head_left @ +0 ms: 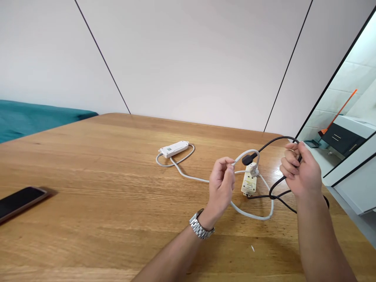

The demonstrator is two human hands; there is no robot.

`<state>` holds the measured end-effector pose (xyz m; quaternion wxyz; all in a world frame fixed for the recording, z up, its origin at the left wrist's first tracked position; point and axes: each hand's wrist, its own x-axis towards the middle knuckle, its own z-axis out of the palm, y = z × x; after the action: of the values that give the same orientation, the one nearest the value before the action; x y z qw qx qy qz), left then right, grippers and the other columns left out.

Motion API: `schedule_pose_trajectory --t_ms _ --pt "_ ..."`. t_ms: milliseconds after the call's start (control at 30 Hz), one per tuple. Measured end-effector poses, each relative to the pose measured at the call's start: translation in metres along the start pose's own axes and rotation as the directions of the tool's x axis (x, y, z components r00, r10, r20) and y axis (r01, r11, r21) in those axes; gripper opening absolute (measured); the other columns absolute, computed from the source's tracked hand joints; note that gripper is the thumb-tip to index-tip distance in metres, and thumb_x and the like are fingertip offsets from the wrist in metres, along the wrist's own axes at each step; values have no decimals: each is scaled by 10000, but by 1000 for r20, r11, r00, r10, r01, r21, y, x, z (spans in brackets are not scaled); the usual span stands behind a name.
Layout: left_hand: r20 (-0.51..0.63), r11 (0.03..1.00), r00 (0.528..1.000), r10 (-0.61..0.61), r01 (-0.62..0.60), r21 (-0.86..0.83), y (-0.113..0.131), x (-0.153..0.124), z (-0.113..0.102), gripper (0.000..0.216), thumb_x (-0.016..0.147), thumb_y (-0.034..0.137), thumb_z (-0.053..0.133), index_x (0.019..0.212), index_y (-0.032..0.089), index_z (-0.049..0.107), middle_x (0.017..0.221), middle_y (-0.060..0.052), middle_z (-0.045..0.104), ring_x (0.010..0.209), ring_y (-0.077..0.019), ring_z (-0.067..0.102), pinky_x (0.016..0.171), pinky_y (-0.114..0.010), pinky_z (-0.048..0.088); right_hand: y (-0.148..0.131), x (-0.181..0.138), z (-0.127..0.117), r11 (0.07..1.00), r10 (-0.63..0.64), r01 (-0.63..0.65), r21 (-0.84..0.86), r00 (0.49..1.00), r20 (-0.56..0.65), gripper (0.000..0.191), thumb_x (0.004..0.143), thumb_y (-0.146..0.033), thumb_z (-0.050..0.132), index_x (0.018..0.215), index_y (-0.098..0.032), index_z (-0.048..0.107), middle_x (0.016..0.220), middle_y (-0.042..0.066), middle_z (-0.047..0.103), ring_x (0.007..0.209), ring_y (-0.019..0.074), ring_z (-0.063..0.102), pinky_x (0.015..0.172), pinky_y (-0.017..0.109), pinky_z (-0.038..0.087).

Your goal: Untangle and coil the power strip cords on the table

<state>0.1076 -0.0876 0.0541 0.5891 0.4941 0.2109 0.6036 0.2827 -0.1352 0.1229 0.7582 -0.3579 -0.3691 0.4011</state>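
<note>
My left hand (222, 185), with a metal watch on its wrist, pinches a white cable (246, 153) that loops up and ends in a white plug (253, 171) just above a cream power strip (249, 183) lying on the wooden table (102, 184). My right hand (299, 170) is closed round a black cable (276, 139) whose black plug (248, 158) hangs close to the white plug. The white cable runs left across the table to a white adapter box (174, 149).
A dark phone (19, 201) lies near the table's left edge. A teal cushion (32, 117) sits beyond the far left corner. A white wall stands behind the table; a glass partition and a white counter (352, 172) are at the right.
</note>
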Motion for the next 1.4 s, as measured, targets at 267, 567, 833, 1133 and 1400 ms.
schedule_pose_trajectory --t_ms 267,567,833,1133,1400 --pt "-132 999 991 36 -35 11 2 1 -40 332 809 447 679 1012 204 578 539 108 315 382 -31 231 348 -129 197 -18 2 -13 980 -182 191 50 972 -150 250 902 -470 544 965 -266 673 555 -86 390 351 56 215 307 170 188" --pt "-372 992 920 122 -118 34 -1 36 -90 350 758 398 721 1002 162 636 482 122 301 339 -25 211 318 -135 181 -25 9 -26 975 -200 223 18 903 -380 303 963 -387 405 918 -235 664 520 -73 419 332 59 214 305 179 159" --pt "-450 996 890 72 -44 72 -4 53 -134 262 797 297 656 1008 144 628 445 136 269 326 -31 179 321 -131 152 -30 7 -32 949 -271 316 19 842 -466 332 973 -358 357 856 -228 640 516 -72 385 339 73 224 310 199 181" --pt "-277 985 958 -68 109 135 -21 25 -103 363 776 460 656 981 165 607 465 110 329 361 -41 234 340 -124 182 -10 -3 -8 980 -179 170 -102 980 -92 401 877 -528 514 680 -196 623 452 -93 262 333 54 168 319 194 133" --pt "-202 988 967 -155 158 -5 0 19 -85 360 742 489 703 889 173 614 474 126 226 367 -30 173 355 -126 168 -1 -34 20 882 111 23 -471 961 254 465 895 -530 522 621 -160 589 463 -95 213 400 55 148 376 212 123"
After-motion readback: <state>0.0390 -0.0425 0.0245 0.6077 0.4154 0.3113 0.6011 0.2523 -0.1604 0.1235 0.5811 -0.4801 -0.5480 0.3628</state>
